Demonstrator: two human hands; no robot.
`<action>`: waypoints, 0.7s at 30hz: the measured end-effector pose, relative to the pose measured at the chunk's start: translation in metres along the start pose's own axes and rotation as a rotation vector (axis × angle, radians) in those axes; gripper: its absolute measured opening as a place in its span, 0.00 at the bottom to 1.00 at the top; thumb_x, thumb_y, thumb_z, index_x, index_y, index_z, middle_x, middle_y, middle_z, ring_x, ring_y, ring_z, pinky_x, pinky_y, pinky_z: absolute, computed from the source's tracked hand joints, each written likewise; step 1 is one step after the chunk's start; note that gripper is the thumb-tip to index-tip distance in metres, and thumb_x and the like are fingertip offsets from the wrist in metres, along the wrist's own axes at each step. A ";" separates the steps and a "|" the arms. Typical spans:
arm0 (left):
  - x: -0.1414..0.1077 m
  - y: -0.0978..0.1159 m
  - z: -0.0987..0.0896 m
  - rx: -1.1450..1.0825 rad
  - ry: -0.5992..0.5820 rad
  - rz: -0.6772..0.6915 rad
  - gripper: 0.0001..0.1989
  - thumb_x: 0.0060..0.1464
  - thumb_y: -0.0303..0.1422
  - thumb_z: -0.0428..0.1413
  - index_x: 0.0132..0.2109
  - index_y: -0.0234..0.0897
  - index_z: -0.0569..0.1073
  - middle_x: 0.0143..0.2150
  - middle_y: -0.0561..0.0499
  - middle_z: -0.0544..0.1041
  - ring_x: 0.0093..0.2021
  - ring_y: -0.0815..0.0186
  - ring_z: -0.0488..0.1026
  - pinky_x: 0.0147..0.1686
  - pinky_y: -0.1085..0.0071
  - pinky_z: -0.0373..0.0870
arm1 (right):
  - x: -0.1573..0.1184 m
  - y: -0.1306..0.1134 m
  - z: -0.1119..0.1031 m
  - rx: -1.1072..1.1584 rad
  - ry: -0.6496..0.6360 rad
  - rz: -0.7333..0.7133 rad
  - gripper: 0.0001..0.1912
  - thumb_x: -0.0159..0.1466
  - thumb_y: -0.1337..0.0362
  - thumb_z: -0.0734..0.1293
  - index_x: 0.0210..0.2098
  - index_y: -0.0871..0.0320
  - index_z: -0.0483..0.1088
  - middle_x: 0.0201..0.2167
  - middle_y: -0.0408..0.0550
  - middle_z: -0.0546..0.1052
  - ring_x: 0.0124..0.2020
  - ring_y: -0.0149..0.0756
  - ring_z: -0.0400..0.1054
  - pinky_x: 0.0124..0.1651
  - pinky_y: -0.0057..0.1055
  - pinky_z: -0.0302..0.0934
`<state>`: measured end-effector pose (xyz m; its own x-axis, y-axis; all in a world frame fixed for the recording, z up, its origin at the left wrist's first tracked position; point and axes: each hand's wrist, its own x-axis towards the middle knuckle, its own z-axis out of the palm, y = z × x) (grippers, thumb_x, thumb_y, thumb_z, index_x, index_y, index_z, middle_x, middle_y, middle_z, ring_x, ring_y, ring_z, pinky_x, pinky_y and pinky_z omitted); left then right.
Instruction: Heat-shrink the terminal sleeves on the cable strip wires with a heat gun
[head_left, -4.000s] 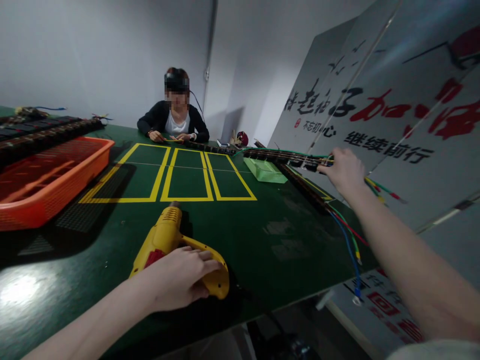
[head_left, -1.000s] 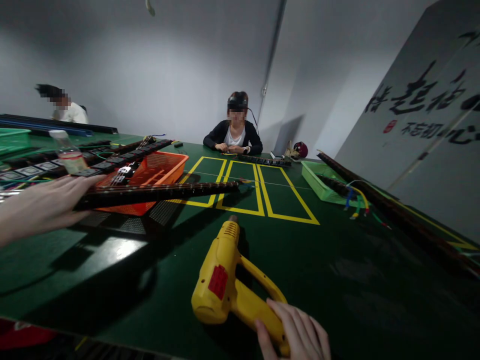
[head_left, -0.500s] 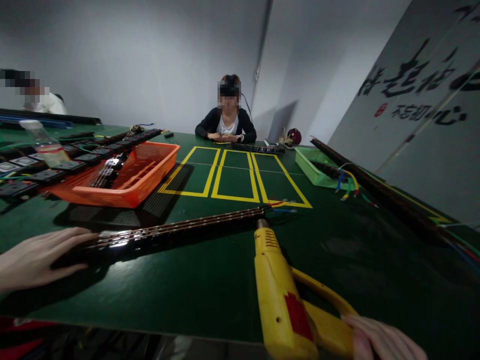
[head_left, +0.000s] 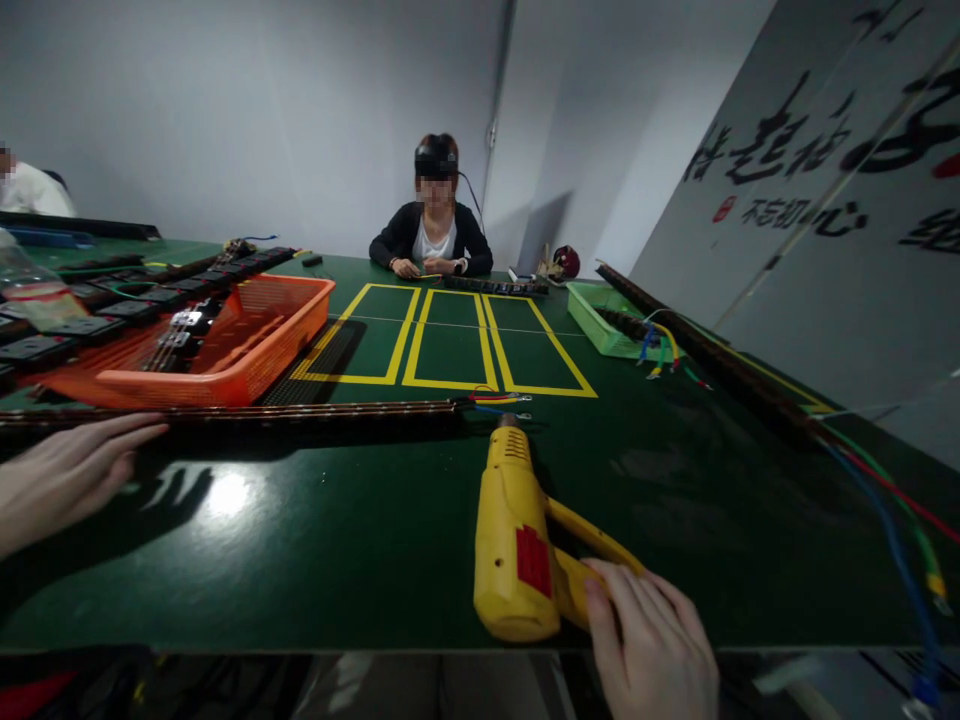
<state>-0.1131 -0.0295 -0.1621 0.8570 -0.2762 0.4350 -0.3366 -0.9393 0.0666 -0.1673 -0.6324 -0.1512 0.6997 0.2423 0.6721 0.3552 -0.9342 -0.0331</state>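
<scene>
My right hand (head_left: 652,630) is closed around the handle of a yellow heat gun (head_left: 502,540) with a red patch, near the table's front edge. Its metal nozzle points away from me, close to the blue wire at the end of a long black strip (head_left: 315,415) with copper bars along it. From the strip's right end come short red, yellow and blue wires (head_left: 495,400) tipped with metal lugs. On the left, my left hand (head_left: 75,475) has its fingers stretched out against the strip's near side. The strip's left end runs out of view.
An orange basket (head_left: 247,375) with strip parts stands behind the strip, beside several socket strips (head_left: 112,340). Yellow tape rectangles (head_left: 450,383) mark the green table. At right are a green basket (head_left: 600,340) and a long strip with loose wires (head_left: 750,385). A person (head_left: 431,225) sits opposite.
The strip has swung from a slant to nearly level, farther from me and leftward. My left hand has spread off its end, and the heat gun has shifted slightly left. The view has turned right.
</scene>
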 end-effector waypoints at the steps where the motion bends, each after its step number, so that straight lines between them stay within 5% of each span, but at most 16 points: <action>1: 0.013 0.022 0.007 0.036 0.033 0.058 0.35 0.56 0.34 0.49 0.64 0.71 0.45 0.67 0.71 0.51 0.56 0.53 0.64 0.59 0.43 0.57 | 0.001 -0.006 0.000 0.005 -0.003 0.041 0.20 0.70 0.59 0.52 0.33 0.59 0.70 0.30 0.45 0.78 0.31 0.34 0.71 0.46 0.36 0.54; 3: 0.048 0.074 0.022 0.042 0.053 0.189 0.30 0.56 0.33 0.50 0.63 0.66 0.53 0.62 0.64 0.63 0.54 0.58 0.68 0.56 0.53 0.64 | 0.004 -0.018 0.002 0.004 -0.025 0.103 0.19 0.70 0.59 0.52 0.33 0.58 0.70 0.29 0.44 0.77 0.31 0.33 0.70 0.45 0.35 0.53; 6: 0.111 0.158 0.047 0.006 -0.013 0.259 0.18 0.59 0.34 0.46 0.56 0.44 0.66 0.56 0.49 0.70 0.53 0.57 0.69 0.53 0.59 0.66 | 0.006 -0.033 0.009 -0.013 -0.060 0.149 0.16 0.70 0.58 0.54 0.37 0.56 0.70 0.30 0.43 0.77 0.32 0.33 0.70 0.39 0.33 0.52; 11: 0.191 0.255 0.090 -0.067 -0.006 0.299 0.21 0.62 0.36 0.42 0.59 0.35 0.62 0.56 0.42 0.69 0.55 0.56 0.66 0.54 0.59 0.64 | 0.001 -0.035 0.020 -0.026 -0.048 0.187 0.16 0.70 0.60 0.53 0.36 0.58 0.69 0.29 0.46 0.75 0.32 0.35 0.67 0.39 0.33 0.50; 15: 0.202 0.270 0.112 -0.039 -0.014 0.266 0.22 0.61 0.35 0.43 0.60 0.30 0.60 0.51 0.38 0.70 0.50 0.54 0.69 0.47 0.59 0.67 | -0.006 -0.025 0.016 0.024 -0.049 0.133 0.15 0.70 0.62 0.54 0.37 0.58 0.70 0.31 0.46 0.75 0.34 0.33 0.67 0.40 0.32 0.51; 21: 0.190 0.257 0.103 -0.036 0.004 0.286 0.18 0.60 0.37 0.44 0.54 0.34 0.65 0.46 0.42 0.74 0.46 0.57 0.72 0.42 0.62 0.68 | -0.012 -0.026 0.006 0.106 -0.017 0.074 0.13 0.67 0.67 0.55 0.36 0.58 0.70 0.29 0.46 0.75 0.32 0.31 0.66 0.42 0.32 0.52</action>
<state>0.0035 -0.3448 -0.1550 0.7238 -0.5278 0.4445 -0.5779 -0.8156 -0.0275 -0.1808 -0.6096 -0.1630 0.7361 0.1793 0.6527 0.3654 -0.9170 -0.1602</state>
